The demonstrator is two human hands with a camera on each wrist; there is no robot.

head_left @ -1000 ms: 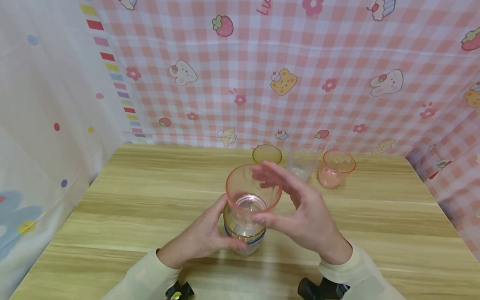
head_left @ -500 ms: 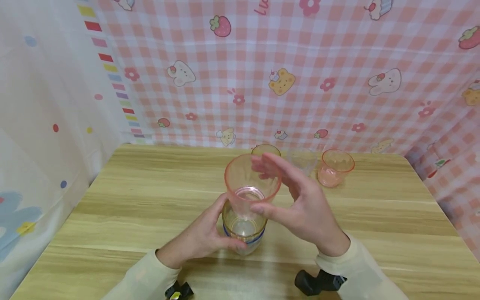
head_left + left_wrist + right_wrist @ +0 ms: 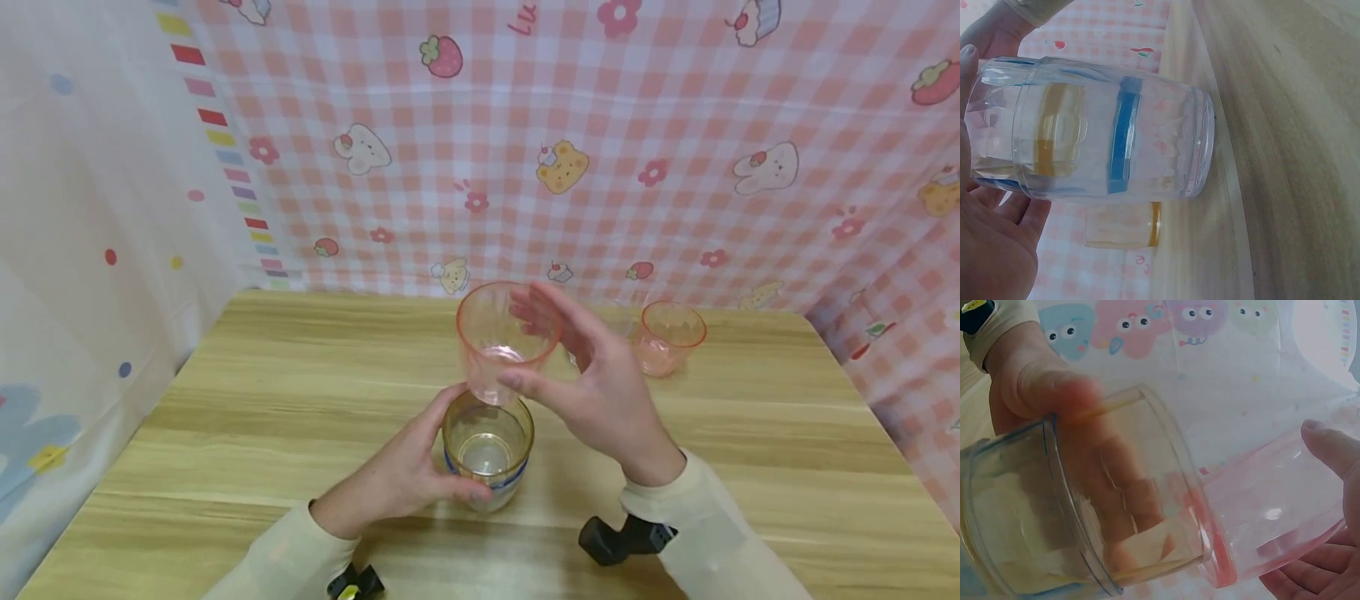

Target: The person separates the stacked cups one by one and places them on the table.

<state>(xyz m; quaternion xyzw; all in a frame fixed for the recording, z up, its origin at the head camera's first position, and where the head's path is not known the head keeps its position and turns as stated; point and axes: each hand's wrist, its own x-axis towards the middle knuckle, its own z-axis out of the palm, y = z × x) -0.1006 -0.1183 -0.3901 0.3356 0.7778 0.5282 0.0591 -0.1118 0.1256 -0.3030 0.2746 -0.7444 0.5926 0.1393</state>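
My left hand [image 3: 405,482] grips a stack of see-through cups around the side, thumb in front. At the top of the stack is a yellow-tinted cup [image 3: 486,433]; a blue-rimmed cup [image 3: 501,493] shows below it. My right hand [image 3: 603,396] holds a pink see-through cup [image 3: 487,367] between thumb and fingers, mouth up. The pink cup's base overlaps the far rim of the yellow cup in the head view. The right wrist view has the pink base [image 3: 1215,553] right at the yellow cup's mouth [image 3: 1175,444]; whether they touch I cannot tell.
At the back of the wooden table [image 3: 300,383], another pink cup [image 3: 666,354] stands to the right of a clear cup [image 3: 618,317], partly hidden by my right hand. Another yellow cup [image 3: 1124,225] shows behind the stack in the left wrist view. Patterned cloth [image 3: 465,133] hangs behind.
The pink cup has risen with my right hand, out of the yellow cup's mouth and toward the back. It now covers the yellow cup behind. My left hand and the stack have stayed put.
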